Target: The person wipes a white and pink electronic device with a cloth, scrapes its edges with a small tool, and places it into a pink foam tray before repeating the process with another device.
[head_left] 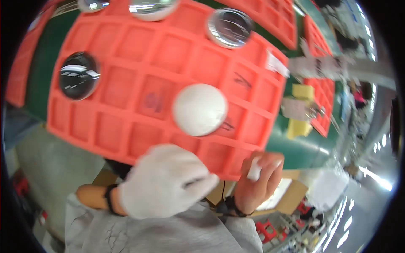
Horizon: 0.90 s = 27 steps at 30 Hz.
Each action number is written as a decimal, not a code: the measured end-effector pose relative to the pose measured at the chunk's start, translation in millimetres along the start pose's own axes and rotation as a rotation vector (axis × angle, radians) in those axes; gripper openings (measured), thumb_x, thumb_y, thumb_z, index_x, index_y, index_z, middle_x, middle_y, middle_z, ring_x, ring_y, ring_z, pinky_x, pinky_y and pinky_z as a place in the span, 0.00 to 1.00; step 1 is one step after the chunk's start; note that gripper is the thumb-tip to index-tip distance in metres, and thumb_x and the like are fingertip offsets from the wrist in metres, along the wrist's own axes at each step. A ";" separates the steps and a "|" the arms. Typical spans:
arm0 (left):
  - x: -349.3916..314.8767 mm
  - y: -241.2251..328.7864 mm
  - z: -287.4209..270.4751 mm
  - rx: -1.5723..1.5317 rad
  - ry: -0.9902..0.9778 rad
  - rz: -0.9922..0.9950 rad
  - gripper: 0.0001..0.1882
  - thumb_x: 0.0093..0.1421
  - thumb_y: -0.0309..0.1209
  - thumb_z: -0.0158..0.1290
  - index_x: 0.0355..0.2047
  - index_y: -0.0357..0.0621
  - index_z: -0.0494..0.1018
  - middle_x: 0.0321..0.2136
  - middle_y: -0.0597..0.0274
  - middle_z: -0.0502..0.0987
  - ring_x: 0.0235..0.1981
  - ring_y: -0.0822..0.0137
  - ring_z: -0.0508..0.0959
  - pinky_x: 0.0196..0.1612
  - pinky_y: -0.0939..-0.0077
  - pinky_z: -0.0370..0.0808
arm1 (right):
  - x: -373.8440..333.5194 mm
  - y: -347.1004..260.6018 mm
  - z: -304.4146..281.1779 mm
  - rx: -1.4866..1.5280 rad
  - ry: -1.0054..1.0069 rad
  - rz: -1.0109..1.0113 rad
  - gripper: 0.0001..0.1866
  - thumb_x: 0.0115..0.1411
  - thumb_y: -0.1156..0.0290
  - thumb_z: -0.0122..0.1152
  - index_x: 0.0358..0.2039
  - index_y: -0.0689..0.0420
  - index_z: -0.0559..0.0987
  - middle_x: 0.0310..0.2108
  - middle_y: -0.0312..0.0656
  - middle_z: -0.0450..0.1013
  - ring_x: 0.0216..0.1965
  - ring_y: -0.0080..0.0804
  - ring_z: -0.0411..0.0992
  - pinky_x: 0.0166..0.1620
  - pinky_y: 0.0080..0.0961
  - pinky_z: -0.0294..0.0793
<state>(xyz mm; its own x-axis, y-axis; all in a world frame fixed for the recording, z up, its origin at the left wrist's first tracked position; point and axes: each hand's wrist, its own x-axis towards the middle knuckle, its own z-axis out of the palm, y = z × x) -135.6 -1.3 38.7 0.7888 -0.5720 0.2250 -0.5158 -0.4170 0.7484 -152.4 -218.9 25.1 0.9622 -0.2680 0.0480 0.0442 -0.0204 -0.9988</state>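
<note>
In front of me lies a red compartment tray (120,114). My left hand (162,181), in a white glove and slightly blurred, hovers at its near edge. The gloved fingers are curled with thumb and fingertips together; whatever is between them is hidden. My right hand (261,179) is bare and closed at the tray's near right corner. A small white piece (254,169) shows among its fingers; I cannot tell whether it is cloth or a finger cover. Just beyond the left hand, a smooth white dome (200,109) sits on the tray.
Glass lenses lie on the tray: a dark one (79,76) at left, clear ones (230,27) (152,7) at the far side. More red trays (270,19) stand beyond. Yellow blocks (301,111) and a wrapped grey pipe (320,67) are at right on the green table (291,147).
</note>
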 end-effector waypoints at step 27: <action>84.3 -92.2 -22.7 -0.129 -0.016 0.275 0.31 0.41 0.34 0.73 0.47 0.50 0.75 0.45 0.62 0.76 0.46 0.56 0.76 0.51 0.59 0.72 | 146.1 -31.6 -134.0 -1.697 -0.003 -0.542 0.05 0.69 0.77 0.50 0.43 0.62 0.72 0.37 0.53 0.73 0.39 0.57 0.72 0.39 0.47 0.70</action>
<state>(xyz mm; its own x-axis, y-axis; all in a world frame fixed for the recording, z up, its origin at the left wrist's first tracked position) -14.0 5.0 2.8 0.6196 -0.6624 0.4212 -0.6620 -0.1526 0.7338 -49.2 -386.5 64.8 0.9360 0.1072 0.3352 0.0287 -0.9726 0.2308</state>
